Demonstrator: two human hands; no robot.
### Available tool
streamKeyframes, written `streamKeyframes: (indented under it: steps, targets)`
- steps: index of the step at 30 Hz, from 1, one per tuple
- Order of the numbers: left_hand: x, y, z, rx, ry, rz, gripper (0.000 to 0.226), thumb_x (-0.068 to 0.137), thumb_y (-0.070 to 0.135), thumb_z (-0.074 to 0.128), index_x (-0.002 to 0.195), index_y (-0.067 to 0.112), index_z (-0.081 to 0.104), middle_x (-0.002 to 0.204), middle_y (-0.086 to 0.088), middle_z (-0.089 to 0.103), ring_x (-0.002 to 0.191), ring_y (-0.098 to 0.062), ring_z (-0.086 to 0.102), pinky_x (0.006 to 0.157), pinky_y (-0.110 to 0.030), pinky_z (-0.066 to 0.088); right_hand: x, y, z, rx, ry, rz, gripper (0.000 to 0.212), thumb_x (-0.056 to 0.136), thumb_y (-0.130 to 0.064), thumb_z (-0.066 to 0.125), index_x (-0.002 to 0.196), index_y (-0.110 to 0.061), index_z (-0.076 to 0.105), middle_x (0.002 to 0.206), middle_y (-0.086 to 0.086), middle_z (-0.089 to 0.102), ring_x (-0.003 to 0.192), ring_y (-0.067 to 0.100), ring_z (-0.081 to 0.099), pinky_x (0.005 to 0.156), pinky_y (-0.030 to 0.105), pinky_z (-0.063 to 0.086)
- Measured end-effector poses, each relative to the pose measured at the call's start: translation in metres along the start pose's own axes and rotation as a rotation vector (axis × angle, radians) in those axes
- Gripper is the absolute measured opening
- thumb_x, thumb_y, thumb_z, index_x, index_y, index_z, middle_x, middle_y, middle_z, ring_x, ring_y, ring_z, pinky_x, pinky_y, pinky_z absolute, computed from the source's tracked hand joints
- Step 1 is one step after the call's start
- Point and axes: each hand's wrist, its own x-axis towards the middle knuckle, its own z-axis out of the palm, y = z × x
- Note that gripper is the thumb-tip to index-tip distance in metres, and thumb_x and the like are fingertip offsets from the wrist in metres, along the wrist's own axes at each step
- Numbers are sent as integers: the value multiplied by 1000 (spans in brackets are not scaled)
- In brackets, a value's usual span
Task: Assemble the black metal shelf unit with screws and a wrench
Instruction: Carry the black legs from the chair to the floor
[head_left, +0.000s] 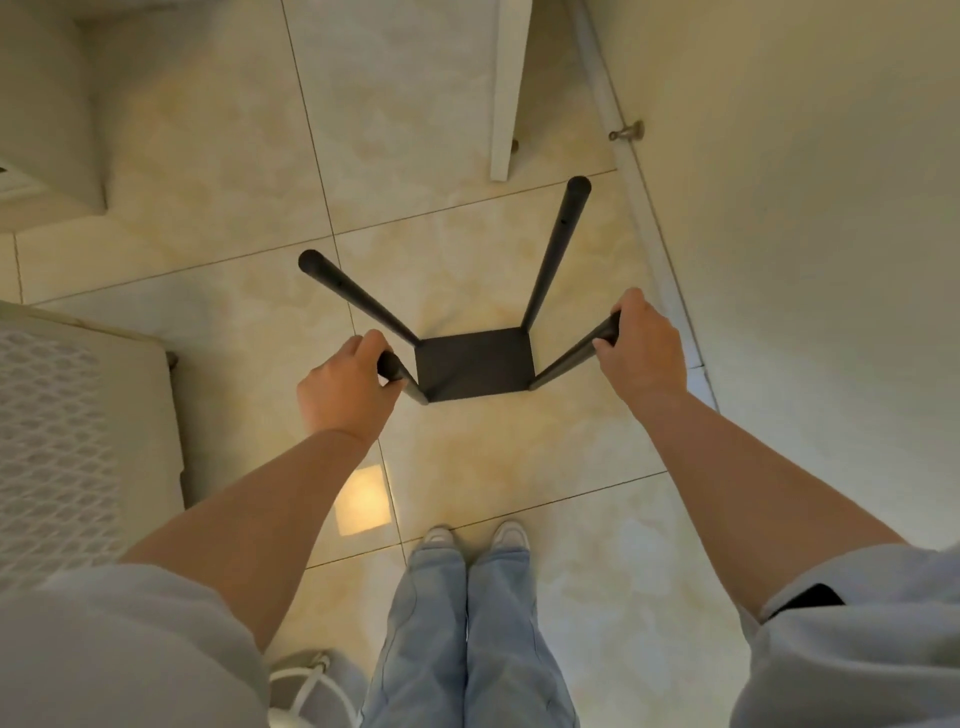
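Four black posts are rising from the black metal shelf unit (475, 366), which is standing on the tiled floor (218, 197) just ahead of the person's shoes (475, 538); its square shelf plate is sitting low, near the floor, with a post at each corner. Both hands are grasping the two near posts; the left hand (345, 387) is curling its fingers round the top of the near left post (402, 376), thumb lying toward the far side; the right hand (641, 348) is wrapping round the top of the near right post (576, 358), fingers closed over its end. The far left post (353, 296) and far right post (558, 249) are standing free, untouched, each showing a small hole in its side. A white furniture leg (506, 93) is standing beyond the unit; a door stop (627, 131) is sticking out from the wall at the far right.
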Motion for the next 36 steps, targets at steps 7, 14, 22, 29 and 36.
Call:
streamKeyframes:
  steps: [7, 14, 22, 29, 36]
  targets:
    - [7, 4, -1, 36, 0, -36, 15, 89, 25, 59, 95, 18, 47, 90, 1, 56, 66, -22, 53, 53, -29, 42, 4, 3, -2, 25, 20, 25, 28, 89, -13, 63, 108, -5, 45, 102, 13, 58, 90, 28, 58, 69, 28, 41]
    - [3, 26, -37, 156, -152, 78, 56, 88, 34, 62, 137, 24, 39, 135, 0, 47, 125, -22, 43, 96, -35, 41, -23, 5, -17, 188, -46, 114, 61, 94, -17, 54, 146, -15, 24, 141, 10, 38, 123, 28, 45, 95, 34, 41]
    - [-41, 132, -120, 202, -180, 526, 65, 97, 48, 36, 151, 25, 7, 158, 5, 10, 146, -17, -4, 118, -44, 2, -97, -4, -95, 92, -44, 207, 67, 99, -29, 43, 152, -16, 3, 159, 6, 3, 146, 24, 1, 118, 35, 7]
    - [-114, 195, -163, 330, -149, 946, 69, 98, 53, 28, 151, 25, -5, 159, 6, -7, 144, -17, -17, 116, -47, -5, -219, 10, -160, 90, 239, 349, 65, 100, -35, 38, 152, -17, 4, 160, 1, 1, 147, 19, -3, 119, 33, 5]
    - [-232, 260, -186, 381, -125, 1338, 68, 99, 51, 26, 150, 24, -9, 158, 6, -12, 144, -17, -18, 116, -46, -5, -369, 53, -196, 65, 398, 620, 64, 100, -39, 33, 152, -20, 0, 160, 1, -2, 147, 19, -4, 119, 34, 4]
